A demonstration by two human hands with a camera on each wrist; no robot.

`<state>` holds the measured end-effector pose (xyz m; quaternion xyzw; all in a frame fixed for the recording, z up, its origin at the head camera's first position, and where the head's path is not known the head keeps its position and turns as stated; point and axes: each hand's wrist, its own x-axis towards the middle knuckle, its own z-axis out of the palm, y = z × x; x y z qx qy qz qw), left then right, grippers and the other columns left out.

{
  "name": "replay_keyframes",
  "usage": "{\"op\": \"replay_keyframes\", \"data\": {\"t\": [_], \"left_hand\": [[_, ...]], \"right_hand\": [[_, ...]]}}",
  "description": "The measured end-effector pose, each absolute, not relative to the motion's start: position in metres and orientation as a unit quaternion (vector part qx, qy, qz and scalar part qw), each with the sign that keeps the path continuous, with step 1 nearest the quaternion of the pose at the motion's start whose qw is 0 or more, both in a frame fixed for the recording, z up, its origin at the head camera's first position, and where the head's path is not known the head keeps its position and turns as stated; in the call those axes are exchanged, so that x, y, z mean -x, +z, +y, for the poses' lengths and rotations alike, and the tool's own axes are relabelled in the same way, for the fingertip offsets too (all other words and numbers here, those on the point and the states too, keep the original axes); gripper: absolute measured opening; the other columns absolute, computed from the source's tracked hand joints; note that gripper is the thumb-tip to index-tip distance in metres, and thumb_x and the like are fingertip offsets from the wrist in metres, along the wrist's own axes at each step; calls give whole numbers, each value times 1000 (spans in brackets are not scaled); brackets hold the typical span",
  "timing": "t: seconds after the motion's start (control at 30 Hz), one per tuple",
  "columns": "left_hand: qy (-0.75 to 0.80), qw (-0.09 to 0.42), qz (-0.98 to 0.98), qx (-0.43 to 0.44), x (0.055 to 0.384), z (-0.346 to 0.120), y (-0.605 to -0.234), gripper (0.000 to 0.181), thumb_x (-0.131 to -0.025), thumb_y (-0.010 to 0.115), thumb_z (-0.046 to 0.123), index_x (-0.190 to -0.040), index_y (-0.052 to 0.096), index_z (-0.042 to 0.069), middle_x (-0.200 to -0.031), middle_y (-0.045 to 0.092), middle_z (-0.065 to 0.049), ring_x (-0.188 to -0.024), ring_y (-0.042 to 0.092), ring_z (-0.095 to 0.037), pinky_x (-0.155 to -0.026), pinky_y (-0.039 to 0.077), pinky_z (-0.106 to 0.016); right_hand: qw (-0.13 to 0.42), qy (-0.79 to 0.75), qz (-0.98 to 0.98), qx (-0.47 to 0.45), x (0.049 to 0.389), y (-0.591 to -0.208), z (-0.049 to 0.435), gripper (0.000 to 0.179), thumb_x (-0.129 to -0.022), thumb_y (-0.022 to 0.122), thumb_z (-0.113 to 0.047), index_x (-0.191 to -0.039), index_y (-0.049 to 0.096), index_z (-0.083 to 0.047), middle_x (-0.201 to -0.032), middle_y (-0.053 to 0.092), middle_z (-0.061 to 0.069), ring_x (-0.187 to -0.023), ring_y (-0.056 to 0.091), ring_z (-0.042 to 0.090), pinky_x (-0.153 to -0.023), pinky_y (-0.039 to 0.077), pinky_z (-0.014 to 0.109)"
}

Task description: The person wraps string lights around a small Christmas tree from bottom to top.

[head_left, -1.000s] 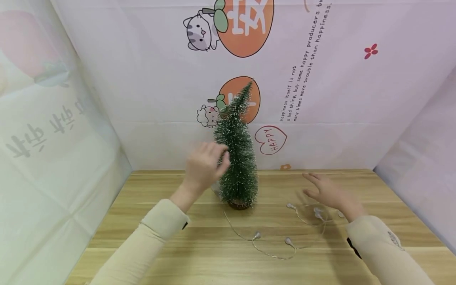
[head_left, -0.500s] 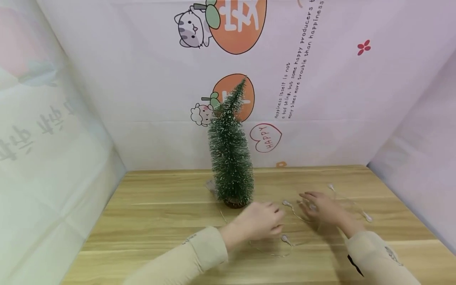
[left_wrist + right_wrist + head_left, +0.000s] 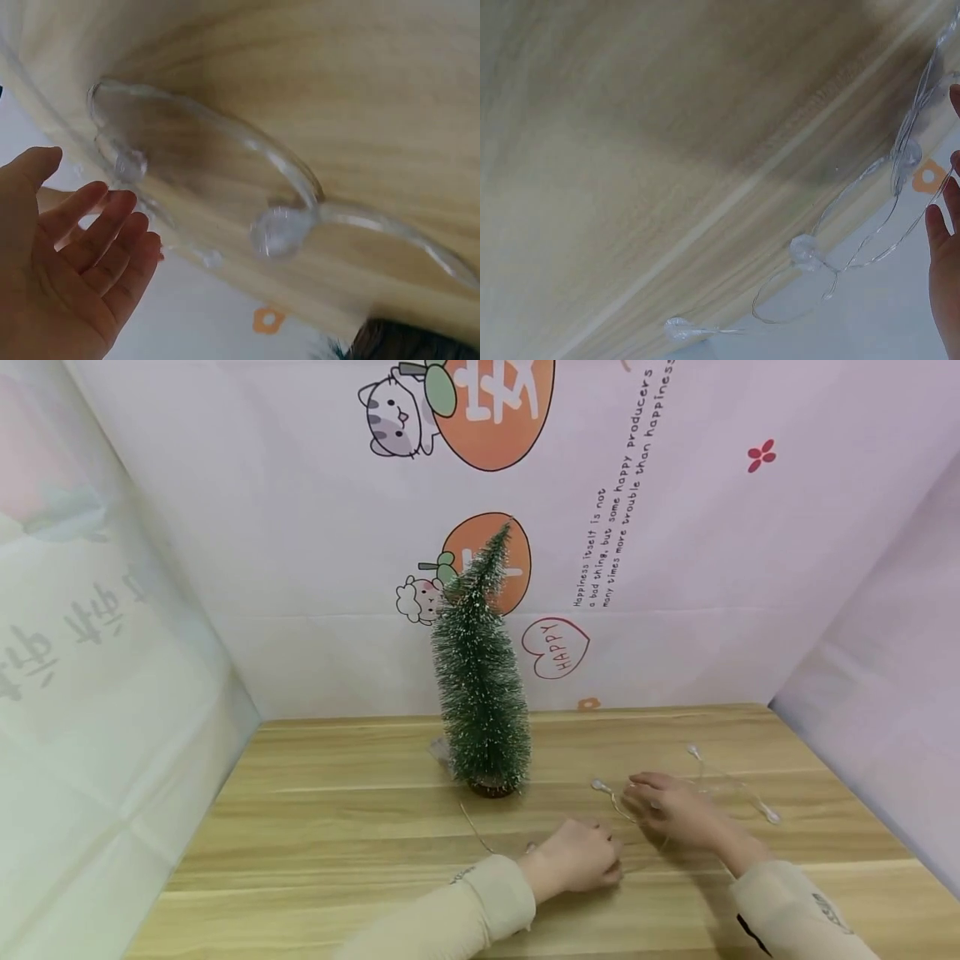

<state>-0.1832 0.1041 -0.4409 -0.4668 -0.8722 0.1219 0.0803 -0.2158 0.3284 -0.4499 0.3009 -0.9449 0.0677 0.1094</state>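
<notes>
A string of clear bulb lights on thin wire (image 3: 615, 802) lies on the table, right of a small artificial Christmas tree (image 3: 483, 693). My left hand (image 3: 577, 857) is low over the front part of the string. In the left wrist view its fingers (image 3: 112, 232) are slightly bent and grip nothing, with a clear bulb (image 3: 279, 231) beyond them. My right hand (image 3: 675, 810) is over the right part of the string, fingers loosely bent; whether they touch the wire cannot be told. Bulbs (image 3: 805, 252) and looped wire appear beside its fingers in the right wrist view.
The tree stands upright on a brown round base (image 3: 492, 789), its tip bent right. A small clear object (image 3: 440, 749) is partly hidden behind it. The wooden table (image 3: 337, 827) meets a printed cloth backdrop (image 3: 675, 652), with cloth walls at both sides.
My left hand has come down from beside the tree to the right, over the string. My right hand has lowered onto the wire area, and the bulbs at far right have shifted outward.
</notes>
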Motion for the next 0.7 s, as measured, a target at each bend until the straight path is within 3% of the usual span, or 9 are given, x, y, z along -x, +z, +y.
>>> {"op": "replay_keyframes", "data": {"t": [0.13, 0.33, 0.57, 0.7], "left_hand": [[122, 59, -878, 460, 182, 111, -447, 27, -91, 51, 57, -98, 62, 34, -103, 65, 17, -93, 60, 0, -74, 52, -19], [113, 56, -879, 460, 183, 115, -453, 16, -89, 60, 46, -96, 65, 32, -104, 66, 16, -94, 62, -3, -75, 51, -19], [123, 34, -882, 453, 182, 118, -453, 12, -85, 64, 40, -90, 69, 31, -106, 68, 15, -101, 59, -5, -86, 48, -22], [127, 26, -881, 455, 183, 115, -450, 12, -87, 63, 40, -95, 69, 33, -109, 68, 17, -105, 59, -5, -94, 46, -26]], "right_hand": [[103, 54, -945, -305, 215, -450, 326, 43, -72, 79, -11, -112, 68, -6, -122, 63, 19, -109, 61, 39, -88, 52, 51], [94, 64, -947, -300, 212, -448, 324, 41, -74, 78, -11, -113, 67, -4, -124, 62, 21, -111, 60, 40, -90, 50, 53], [83, 69, -949, -295, 211, -447, 321, 37, -75, 77, -13, -111, 69, -6, -125, 61, 21, -114, 57, 43, -95, 45, 60], [92, 63, -947, -302, 210, -447, 320, 33, -75, 77, -15, -107, 71, -11, -126, 61, 19, -115, 57, 42, -94, 46, 59]]}}
